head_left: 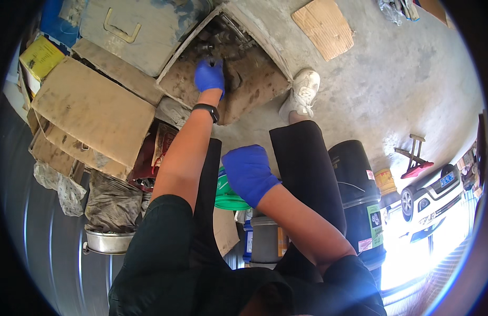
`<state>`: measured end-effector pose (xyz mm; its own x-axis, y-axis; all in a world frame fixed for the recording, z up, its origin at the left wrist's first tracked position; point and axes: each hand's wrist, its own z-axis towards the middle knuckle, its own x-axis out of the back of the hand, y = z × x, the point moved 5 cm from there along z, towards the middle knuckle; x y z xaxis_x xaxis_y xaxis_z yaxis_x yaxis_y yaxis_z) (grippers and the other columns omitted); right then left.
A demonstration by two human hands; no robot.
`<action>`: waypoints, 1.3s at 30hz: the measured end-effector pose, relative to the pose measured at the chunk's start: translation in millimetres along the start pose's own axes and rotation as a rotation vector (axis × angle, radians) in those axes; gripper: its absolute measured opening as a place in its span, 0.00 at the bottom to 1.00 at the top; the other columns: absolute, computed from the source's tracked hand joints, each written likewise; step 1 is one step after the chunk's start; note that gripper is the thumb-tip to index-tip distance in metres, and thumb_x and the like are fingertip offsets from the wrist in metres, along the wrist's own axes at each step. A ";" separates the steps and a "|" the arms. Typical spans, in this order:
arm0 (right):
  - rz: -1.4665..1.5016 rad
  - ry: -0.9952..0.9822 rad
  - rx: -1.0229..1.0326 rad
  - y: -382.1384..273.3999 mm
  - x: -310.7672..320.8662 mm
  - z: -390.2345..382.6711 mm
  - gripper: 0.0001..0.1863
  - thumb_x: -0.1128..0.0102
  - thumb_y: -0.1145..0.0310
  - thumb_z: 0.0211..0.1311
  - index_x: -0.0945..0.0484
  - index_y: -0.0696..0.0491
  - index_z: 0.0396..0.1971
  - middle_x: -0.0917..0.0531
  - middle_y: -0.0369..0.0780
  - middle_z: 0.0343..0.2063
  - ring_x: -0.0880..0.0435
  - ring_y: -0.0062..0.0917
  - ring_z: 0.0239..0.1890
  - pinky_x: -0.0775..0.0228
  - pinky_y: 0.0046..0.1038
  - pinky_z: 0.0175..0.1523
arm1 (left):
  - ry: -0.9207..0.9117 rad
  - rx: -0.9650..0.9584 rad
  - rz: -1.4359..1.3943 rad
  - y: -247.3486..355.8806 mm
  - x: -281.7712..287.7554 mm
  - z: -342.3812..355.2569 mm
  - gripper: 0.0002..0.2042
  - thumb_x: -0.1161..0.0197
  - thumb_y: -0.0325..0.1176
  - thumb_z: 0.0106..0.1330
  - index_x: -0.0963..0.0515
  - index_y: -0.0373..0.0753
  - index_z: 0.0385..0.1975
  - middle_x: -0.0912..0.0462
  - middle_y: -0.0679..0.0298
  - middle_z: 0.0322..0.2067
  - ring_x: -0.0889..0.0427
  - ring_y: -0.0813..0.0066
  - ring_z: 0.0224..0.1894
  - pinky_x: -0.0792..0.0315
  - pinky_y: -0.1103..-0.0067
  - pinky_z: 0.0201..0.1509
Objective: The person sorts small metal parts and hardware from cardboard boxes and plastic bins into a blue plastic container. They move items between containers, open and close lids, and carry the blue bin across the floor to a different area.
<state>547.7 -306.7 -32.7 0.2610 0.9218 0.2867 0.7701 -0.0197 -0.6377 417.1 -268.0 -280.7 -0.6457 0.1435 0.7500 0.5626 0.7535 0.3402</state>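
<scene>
My left hand (209, 77), in a blue glove with a dark band on the wrist, reaches down into an open cardboard box (257, 90). Its fingers are curled together at greasy, dark metal parts (231, 43) lying in the far end of the box. What is between those fingers is too dark to make out. Stains mark the cardboard inside. My right hand (250, 173), gloved in blue too, hovers over the gap between my knees, closed like a fist. Its fingertips are turned away, so anything inside it is hidden.
A closed cardboard carton (96, 113) and a grey case with a handle (141, 34) crowd the left. Black buckets (354, 174) stand beside my right leg. Flattened cardboard (324, 29) lies on the concrete floor ahead. A white car (431, 195) is off to the right.
</scene>
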 end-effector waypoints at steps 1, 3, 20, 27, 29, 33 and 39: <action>0.020 -0.003 0.020 -3.2 0.5 -0.7 0.03 0.40 0.67 0.42 0.20 0.49 0.19 0.19 0.41 0.20 0.18 0.36 0.25 0.31 0.38 0.32 | 0.035 0.076 -0.092 -1.9 2.8 8.3 0.12 0.29 0.39 0.54 0.17 0.37 0.31 0.15 0.53 0.35 0.16 0.53 0.37 0.24 0.66 0.43; 0.013 0.036 0.019 -4.7 -4.2 -2.4 0.03 0.40 0.67 0.42 0.20 0.49 0.19 0.19 0.41 0.20 0.18 0.36 0.25 0.31 0.38 0.32 | 0.059 0.203 -0.179 0.0 -2.3 14.9 0.13 0.29 0.39 0.55 0.16 0.35 0.33 0.15 0.53 0.37 0.16 0.54 0.37 0.25 0.68 0.44; 0.149 0.417 -0.235 12.7 48.0 22.8 0.05 0.42 0.69 0.53 0.19 0.49 0.29 0.18 0.43 0.24 0.16 0.37 0.28 0.27 0.36 0.32 | -0.368 0.180 -0.805 31.8 60.2 -29.8 0.04 0.32 0.23 0.57 0.17 0.34 0.32 0.17 0.68 0.30 0.21 0.80 0.33 0.26 0.82 0.39; 0.815 0.818 -0.118 -1.0 85.6 26.6 0.14 0.47 0.71 0.66 0.22 0.51 0.50 0.17 0.51 0.38 0.17 0.44 0.41 0.26 0.36 0.45 | -0.428 -0.184 -0.395 102.8 186.0 -103.6 0.07 0.32 0.23 0.58 0.19 0.35 0.36 0.18 0.66 0.33 0.22 0.80 0.34 0.27 0.82 0.40; 0.928 0.751 -0.099 -9.3 83.7 28.3 0.15 0.47 0.73 0.66 0.22 0.52 0.51 0.17 0.51 0.39 0.17 0.42 0.43 0.26 0.34 0.47 | -0.427 -0.345 -0.185 117.6 201.3 -110.8 0.08 0.31 0.22 0.57 0.19 0.35 0.37 0.18 0.65 0.35 0.21 0.79 0.36 0.26 0.81 0.42; 1.225 0.689 -0.217 8.9 72.3 32.1 0.13 0.47 0.74 0.67 0.21 0.57 0.49 0.15 0.45 0.39 0.16 0.30 0.41 0.26 0.27 0.47 | -0.609 -0.601 -0.122 158.5 218.4 -111.6 0.11 0.33 0.23 0.59 0.19 0.36 0.42 0.18 0.62 0.37 0.20 0.76 0.38 0.25 0.78 0.44; 1.660 0.632 -0.377 16.2 75.2 25.1 0.11 0.49 0.76 0.69 0.20 0.59 0.45 0.16 0.38 0.36 0.18 0.18 0.35 0.26 0.20 0.42 | -0.451 -0.762 0.226 200.8 211.5 -28.6 0.11 0.38 0.34 0.65 0.19 0.37 0.43 0.17 0.57 0.37 0.18 0.61 0.38 0.24 0.73 0.43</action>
<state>565.2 -228.0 -39.4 0.8981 -0.4125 -0.1523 -0.4391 -0.8232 -0.3598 408.2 -104.7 -37.6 -0.5294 0.5937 0.6060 0.7852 0.0724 0.6150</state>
